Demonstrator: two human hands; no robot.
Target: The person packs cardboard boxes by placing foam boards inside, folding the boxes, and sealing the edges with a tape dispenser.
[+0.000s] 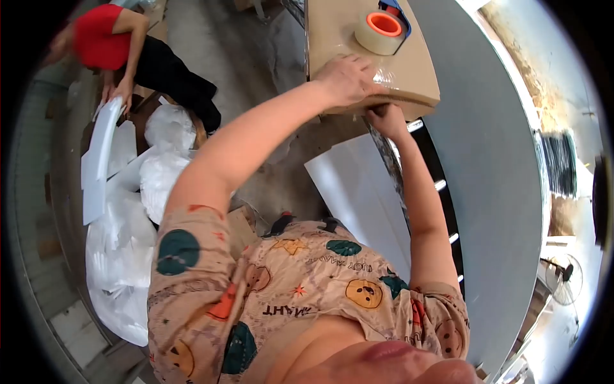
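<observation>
A brown cardboard box point(403, 67) lies in front of me with its near edge toward me. My left hand point(348, 80) rests on its top near that edge, fingers laid out over the cardboard beside a shiny strip of clear tape point(384, 77). Just below the edge, my right hand point(387, 120) is against the near side of the box with its fingers curled in. What those fingers hold, if anything, is hidden. A tape dispenser point(384, 31) with a blue frame, a clear roll and an orange core sits on the box beyond my left hand.
A long grey surface point(492, 166) runs along my right. White panels point(361, 185) lean below the box. At left, a person in a red top point(105, 37) bends over white sheets point(102, 160), near plastic-wrapped bundles point(163, 179). A fan point(564, 276) stands far right.
</observation>
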